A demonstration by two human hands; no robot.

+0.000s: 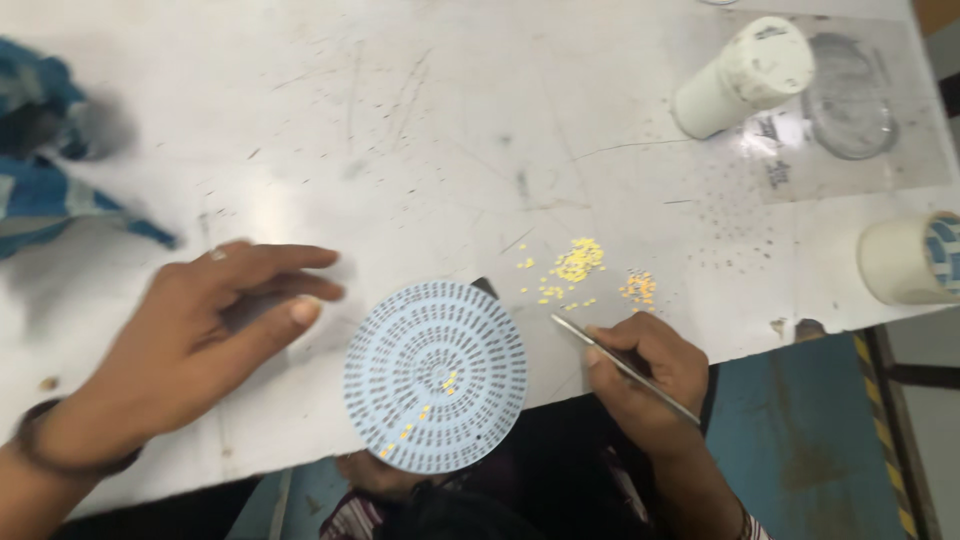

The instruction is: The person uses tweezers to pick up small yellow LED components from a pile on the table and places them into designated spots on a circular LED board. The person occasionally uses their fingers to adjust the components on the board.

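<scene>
My left hand (190,350) lies over the white table (400,120) with its fingers spread, holding nothing, and a dark band is on the wrist. Its fingertips are just left of a round pale-blue circuit disc (435,375) that carries a few small yellow chips. The disc overhangs the table's near edge, and a co-worker's hand (372,470) supports it from below. The co-worker's other hand (650,375) holds metal tweezers (620,365) whose tip points at the disc's right side. My right hand is out of view.
Loose yellow chips (578,260) lie in small heaps beyond the disc. A white cylindrical container (745,75) lies on its side at the back right, beside a clear round dish (850,100). A tape roll (910,260) sits at the right edge and a blue cloth (50,190) at the left.
</scene>
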